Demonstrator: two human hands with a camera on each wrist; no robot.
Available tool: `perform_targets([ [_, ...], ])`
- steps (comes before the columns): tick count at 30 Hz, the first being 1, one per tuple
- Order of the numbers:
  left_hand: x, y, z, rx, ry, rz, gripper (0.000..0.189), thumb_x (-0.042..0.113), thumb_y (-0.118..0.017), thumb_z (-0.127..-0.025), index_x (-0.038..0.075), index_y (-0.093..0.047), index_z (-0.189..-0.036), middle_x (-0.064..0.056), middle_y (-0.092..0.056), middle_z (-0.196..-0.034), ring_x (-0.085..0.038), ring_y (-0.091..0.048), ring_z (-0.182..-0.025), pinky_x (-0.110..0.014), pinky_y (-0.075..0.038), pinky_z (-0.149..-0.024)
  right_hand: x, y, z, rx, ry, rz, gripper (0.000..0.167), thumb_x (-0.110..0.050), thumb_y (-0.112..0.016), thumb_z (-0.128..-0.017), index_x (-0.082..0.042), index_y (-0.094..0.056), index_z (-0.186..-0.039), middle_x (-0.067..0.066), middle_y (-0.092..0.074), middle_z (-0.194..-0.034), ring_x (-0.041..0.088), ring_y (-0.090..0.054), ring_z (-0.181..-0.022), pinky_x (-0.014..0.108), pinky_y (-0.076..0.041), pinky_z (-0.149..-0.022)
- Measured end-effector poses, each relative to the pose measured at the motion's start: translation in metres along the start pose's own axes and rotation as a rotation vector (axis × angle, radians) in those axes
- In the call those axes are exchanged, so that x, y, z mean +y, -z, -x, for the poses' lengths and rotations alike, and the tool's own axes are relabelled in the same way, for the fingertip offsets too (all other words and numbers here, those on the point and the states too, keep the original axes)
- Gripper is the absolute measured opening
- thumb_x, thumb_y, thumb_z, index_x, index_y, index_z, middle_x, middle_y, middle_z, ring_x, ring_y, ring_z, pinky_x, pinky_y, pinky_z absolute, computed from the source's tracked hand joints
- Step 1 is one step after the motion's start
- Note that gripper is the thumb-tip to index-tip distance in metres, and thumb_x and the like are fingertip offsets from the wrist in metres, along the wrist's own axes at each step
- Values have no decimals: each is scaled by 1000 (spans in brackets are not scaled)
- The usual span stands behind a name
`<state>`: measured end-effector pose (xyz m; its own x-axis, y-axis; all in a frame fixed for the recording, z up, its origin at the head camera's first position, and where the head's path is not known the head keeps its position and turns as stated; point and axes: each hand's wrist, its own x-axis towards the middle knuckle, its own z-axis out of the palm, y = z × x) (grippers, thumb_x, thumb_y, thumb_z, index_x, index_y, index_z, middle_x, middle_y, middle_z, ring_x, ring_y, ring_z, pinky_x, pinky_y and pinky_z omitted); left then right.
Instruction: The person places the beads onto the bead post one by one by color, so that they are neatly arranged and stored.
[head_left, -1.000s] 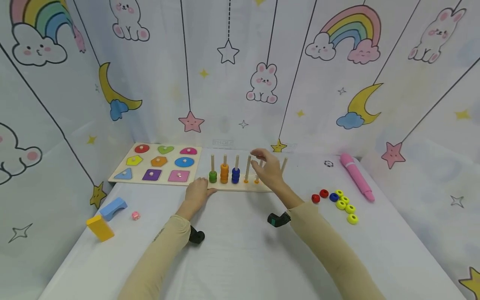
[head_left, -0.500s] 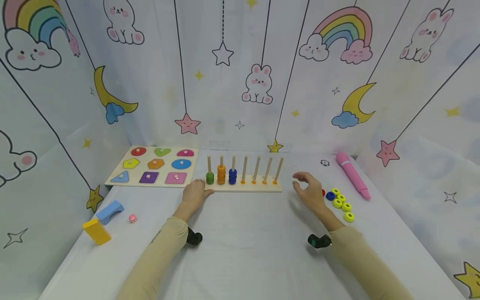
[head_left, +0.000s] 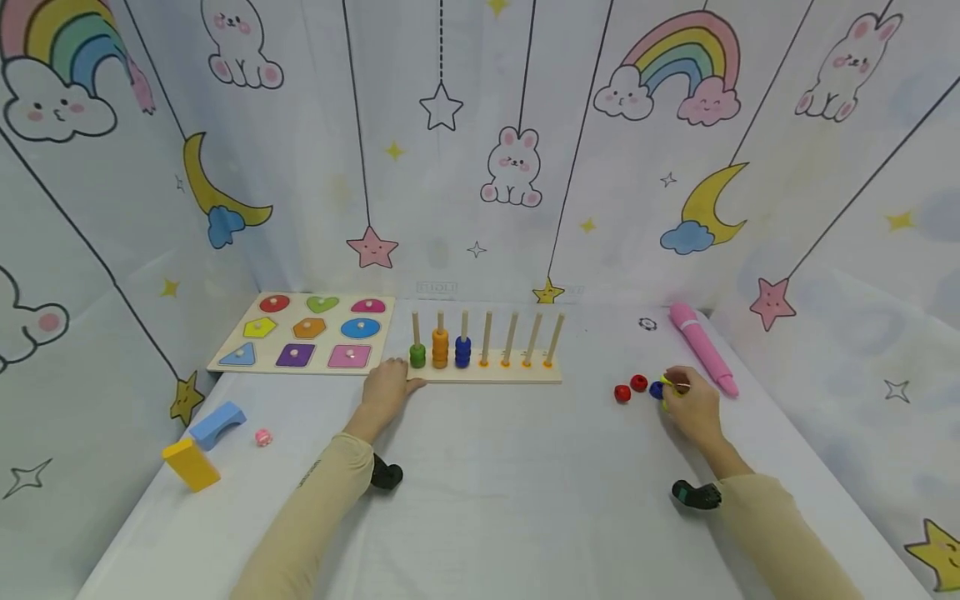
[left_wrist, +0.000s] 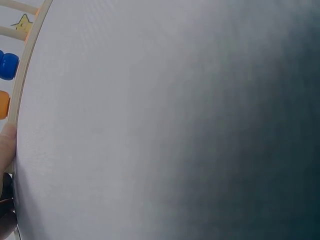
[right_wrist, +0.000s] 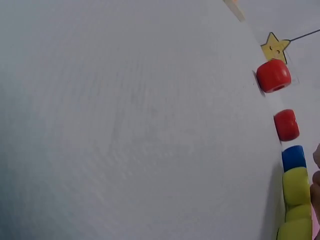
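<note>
My left hand holds the left end of a wooden peg board, its thumb along the front edge. Green beads, orange beads and blue beads sit stacked on the three left pegs; the other pegs are bare. At the right, my right hand is over the loose yellow beads, fingertips down among them. It covers most of them in the head view, and whether it pinches one cannot be told. A loose blue bead lies touching the yellow row.
Two red beads lie left of the blue one. A pink pen-shaped stick lies behind the right hand. A shape puzzle board adjoins the peg board. A blue arch block, a yellow block and a pink ball are at left.
My right hand has moved from the pegs, rightward and toward me, down to the loose yellow beads. The left hand has stayed at the board's end. The head view has shifted slightly.
</note>
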<state>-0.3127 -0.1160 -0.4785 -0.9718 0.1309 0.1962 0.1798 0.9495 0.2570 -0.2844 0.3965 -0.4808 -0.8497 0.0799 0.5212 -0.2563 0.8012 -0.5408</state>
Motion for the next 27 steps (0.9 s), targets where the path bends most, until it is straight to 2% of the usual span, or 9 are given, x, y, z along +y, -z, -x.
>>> perform_targets([
  [1,0,0,0,2,-2,-1,49,40,-69,-85,-8,-64,-93,-18,-61,-80,-33,-64,-74,-41,-53,-63,1,2,1,-21,-10,5,23,5,-60,-83,6,-59,-105,20,-64,-99,33,-62,-90,18,-46,-78],
  [6,0,1,1,8,-11,4,47,39,-69,-85,-8,-63,-91,-17,-61,-78,-33,-64,-73,-40,-53,-62,1,9,0,-135,-58,53,25,2,-59,-85,6,-57,-109,23,-62,-104,36,-57,-95,46,-46,-84],
  [9,0,1,2,9,-16,6,47,39,-69,-85,-7,-63,-91,-17,-61,-78,-33,-64,-73,-40,-52,-62,-1,10,-1,-186,-50,71,25,2,-60,-85,6,-57,-109,24,-61,-104,38,-56,-97,52,-44,-85],
  [15,0,2,1,11,-10,14,46,38,-69,-85,-7,-63,-91,-17,-61,-79,-33,-64,-74,-41,-52,-64,-7,7,-3,-222,-17,90,27,0,-64,-83,6,-59,-108,24,-63,-101,38,-54,-95,54,-41,-85],
  [23,0,4,0,-2,0,8,46,38,-68,-86,-7,-64,-94,-17,-61,-80,-32,-64,-75,-40,-52,-65,-6,-1,-5,-188,34,125,26,1,-67,-83,6,-58,-107,23,-63,-98,37,-58,-93,52,-44,-84],
  [27,-1,3,1,-15,-3,-1,47,39,-68,-86,-7,-64,-96,-18,-62,-83,-33,-64,-77,-41,-53,-66,-11,0,-7,-197,-7,111,27,0,-63,-86,6,-55,-111,24,-63,-102,39,-58,-96,53,-44,-85],
])
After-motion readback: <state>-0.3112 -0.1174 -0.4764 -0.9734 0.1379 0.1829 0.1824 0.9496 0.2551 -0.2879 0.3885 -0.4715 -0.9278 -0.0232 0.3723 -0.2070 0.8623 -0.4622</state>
